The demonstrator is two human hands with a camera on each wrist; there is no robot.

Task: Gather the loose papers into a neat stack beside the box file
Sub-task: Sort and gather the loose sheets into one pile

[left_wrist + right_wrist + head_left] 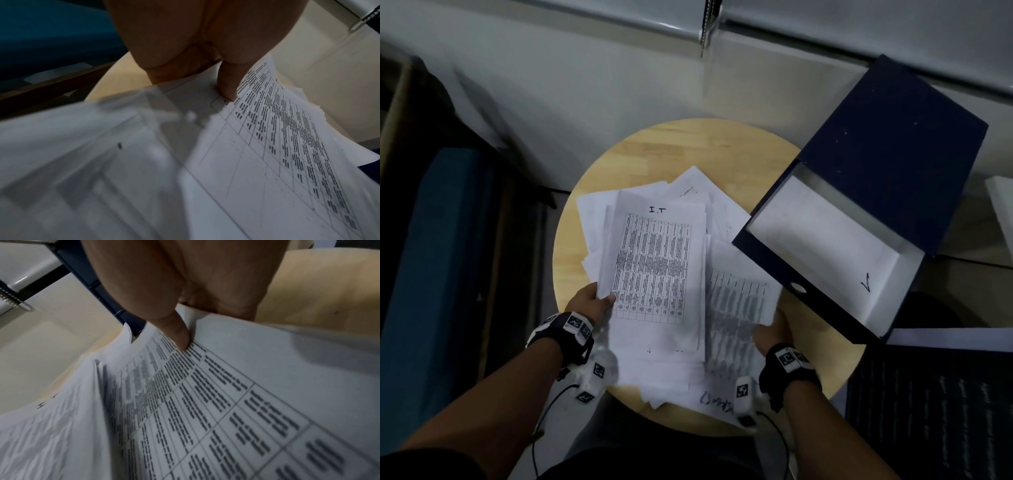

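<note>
A loose heap of white printed paper sheets (654, 260), many bearing dense black tables and the top one hand-marked "I.T", lies fanned and uneven on the round light wooden surface (585, 219). The dark navy cardboard box file (887, 164) lies open just right of the heap, its white-lined tray touching the papers' right edge. The left hand (592, 303) pinches the top bundle's left edge, thumb (227, 84) pressed on the printed table, fingers underneath. The right hand (774, 334) grips a lower sheet's right edge, its thumb (179, 334) on top.
</note>
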